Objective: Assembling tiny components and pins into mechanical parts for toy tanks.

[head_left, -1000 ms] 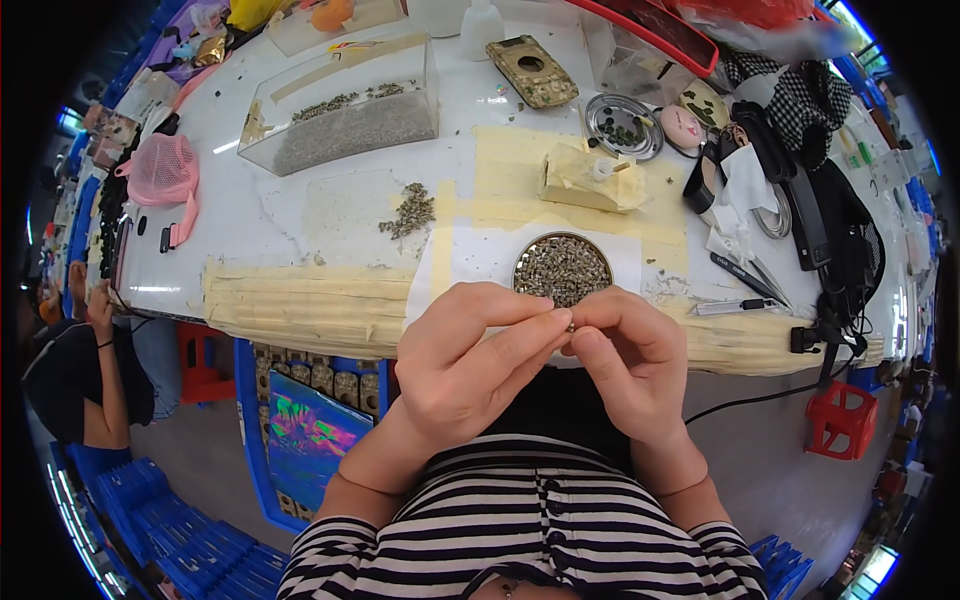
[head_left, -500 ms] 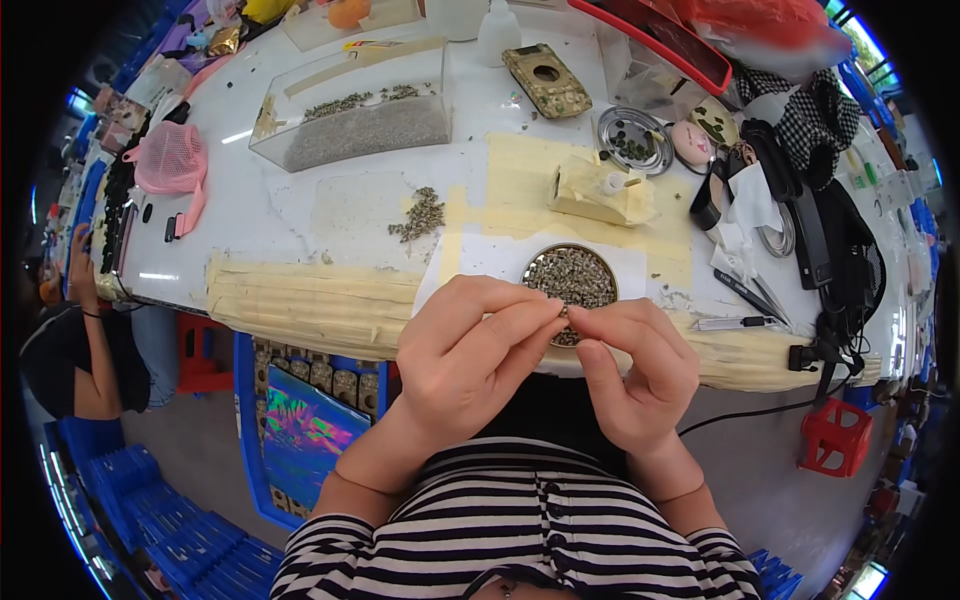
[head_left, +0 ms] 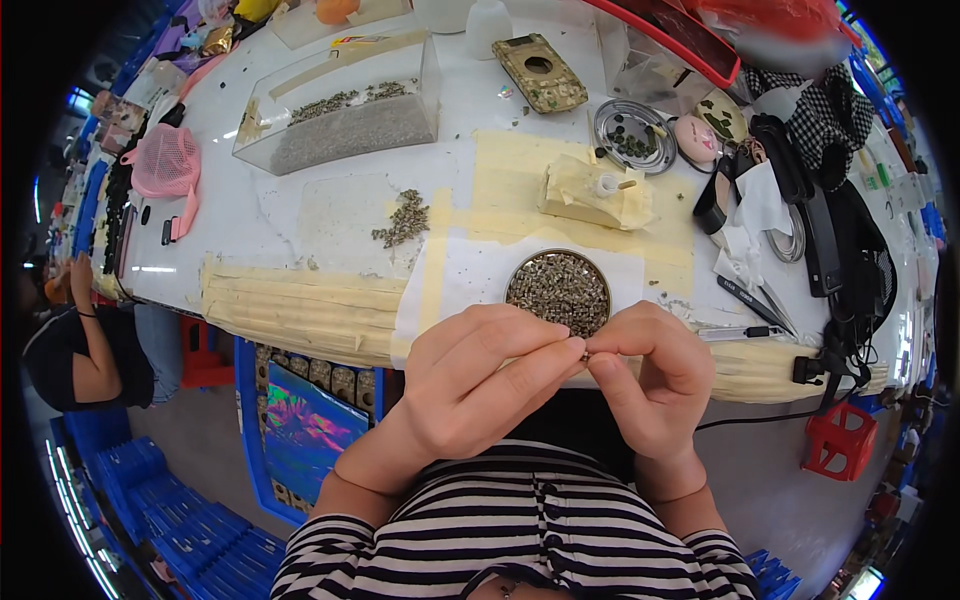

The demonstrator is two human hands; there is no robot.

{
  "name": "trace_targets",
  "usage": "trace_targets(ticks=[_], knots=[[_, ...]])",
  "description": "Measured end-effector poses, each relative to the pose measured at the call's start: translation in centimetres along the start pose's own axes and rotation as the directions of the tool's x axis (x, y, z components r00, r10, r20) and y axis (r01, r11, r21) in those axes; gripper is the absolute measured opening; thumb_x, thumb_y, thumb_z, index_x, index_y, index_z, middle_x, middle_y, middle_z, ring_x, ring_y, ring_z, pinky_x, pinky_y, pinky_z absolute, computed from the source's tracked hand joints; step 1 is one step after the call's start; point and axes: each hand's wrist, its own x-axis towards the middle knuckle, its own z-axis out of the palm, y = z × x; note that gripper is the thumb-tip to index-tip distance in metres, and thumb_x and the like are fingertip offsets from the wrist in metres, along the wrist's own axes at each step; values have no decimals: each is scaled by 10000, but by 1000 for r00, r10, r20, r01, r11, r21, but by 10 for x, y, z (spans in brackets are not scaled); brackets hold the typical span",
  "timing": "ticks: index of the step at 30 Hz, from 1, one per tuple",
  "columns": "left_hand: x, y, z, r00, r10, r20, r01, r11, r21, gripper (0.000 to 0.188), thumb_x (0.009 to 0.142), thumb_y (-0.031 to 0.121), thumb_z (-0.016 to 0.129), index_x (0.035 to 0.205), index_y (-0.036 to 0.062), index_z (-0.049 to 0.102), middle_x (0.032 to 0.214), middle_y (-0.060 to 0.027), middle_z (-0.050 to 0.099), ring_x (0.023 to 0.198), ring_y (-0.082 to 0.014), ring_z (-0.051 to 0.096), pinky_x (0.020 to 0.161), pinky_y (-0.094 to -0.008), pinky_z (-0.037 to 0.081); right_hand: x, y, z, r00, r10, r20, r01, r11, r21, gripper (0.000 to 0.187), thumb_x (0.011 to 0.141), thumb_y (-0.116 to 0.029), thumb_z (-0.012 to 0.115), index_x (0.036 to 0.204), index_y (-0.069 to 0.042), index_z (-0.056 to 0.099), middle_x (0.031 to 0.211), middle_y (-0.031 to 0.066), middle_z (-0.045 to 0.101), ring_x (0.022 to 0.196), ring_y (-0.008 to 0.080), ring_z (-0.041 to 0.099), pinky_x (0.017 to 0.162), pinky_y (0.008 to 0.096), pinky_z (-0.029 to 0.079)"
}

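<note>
My left hand (head_left: pixel 490 375) and my right hand (head_left: pixel 650 375) meet fingertip to fingertip at the table's near edge. Both are pinched closed around a tiny piece, mostly hidden; what shows of it is too small to name. Just beyond my fingers sits a round tin (head_left: pixel 608 283) full of small grey-brown pieces (head_left: pixel 558 287), on a white sheet of paper (head_left: pixel 470 270). A loose pile of similar small pieces (head_left: pixel 404 219) lies left of the paper. Behind the tin stands a tape-wrapped block (head_left: pixel 590 195) with a small white cup-like part and a peg on it.
A clear box (head_left: pixel 340 105) of grey grains stands at the back left, a camouflage-patterned case (head_left: pixel 541 75) at the back. Right are a round dish (head_left: pixel 635 138) of dark bits, tweezers (head_left: pixel 752 305) and black straps (head_left: pixel 822 230). Another person (head_left: pixel 90 345) sits far left.
My joined hands have shifted slightly right and nearer to me, showing more of the tin. My view has moved a little. The fingers stay pinched together.
</note>
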Motion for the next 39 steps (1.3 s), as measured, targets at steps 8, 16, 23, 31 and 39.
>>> trace_targets(ticks=[8,16,23,31,39], knots=[[4,-5,2,996,-9,-92,12,999,35,249,691,-23,809,923,-14,721,855,-96,676,721,-239,666,592,-313,534,2,-2,9,957,-280,-75,252,932,-260,214,747,4,788,951,3,724,854,106,715,714,218,661,628,295,520],[5,-8,5,996,-14,-87,15,1000,21,266,697,-15,805,952,-6,729,887,-99,682,730,-240,668,605,-311,535,2,8,11,995,-98,-35,93,989,-112,181,788,-11,763,962,13,720,876,119,721,718,233,666,646,300,520],[8,-12,1,999,31,-23,-30,998,55,310,704,-15,789,1007,-5,728,946,-116,687,768,-256,676,633,-320,547,11,15,5,999,33,34,-36,996,80,154,792,-9,760,935,16,708,817,109,701,699,224,651,634,297,508],[12,-12,8,989,-106,-104,111,993,50,252,705,-17,822,939,-8,730,885,-109,689,745,-246,668,617,-316,539,18,12,8,968,-246,-56,230,953,-197,245,737,6,794,973,2,731,871,105,704,714,214,647,601,285,503],[10,-5,5,992,-108,-64,110,993,36,251,715,-19,811,953,-2,735,911,-110,695,758,-236,663,633,-314,538,14,14,10,994,-107,-35,103,991,-86,216,770,-24,788,975,9,726,846,100,693,713,216,637,639,294,508]])
